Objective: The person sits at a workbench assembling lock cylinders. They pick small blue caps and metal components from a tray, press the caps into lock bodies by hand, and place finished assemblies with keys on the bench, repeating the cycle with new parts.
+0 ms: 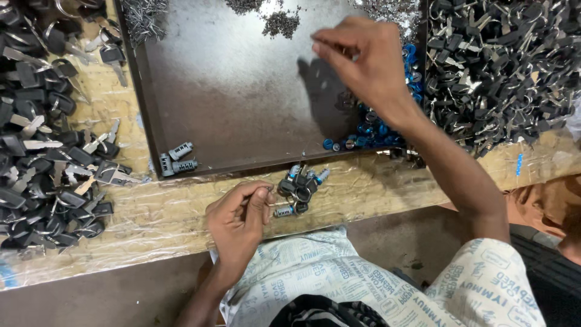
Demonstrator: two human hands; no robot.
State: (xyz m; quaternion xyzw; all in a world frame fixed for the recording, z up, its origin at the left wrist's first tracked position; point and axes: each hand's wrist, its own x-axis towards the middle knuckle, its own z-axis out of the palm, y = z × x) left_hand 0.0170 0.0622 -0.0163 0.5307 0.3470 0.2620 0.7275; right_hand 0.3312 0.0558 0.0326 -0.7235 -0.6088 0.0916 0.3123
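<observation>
Left hand (239,215) pinches what appears to be a small metal part beside the cluster of grey lock cylinders (298,191), just below the dark metal tray (230,91). Right hand (363,60) hovers above the tray, fingertips pinched, contents unclear. Two cylinders (177,158) lie inside the tray; heaps remain.

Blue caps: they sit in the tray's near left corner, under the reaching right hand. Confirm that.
Not quite. The head view shows the blue caps in the tray's near right corner, under the reaching right hand. The near left corner holds two grey lock cylinders.
</observation>
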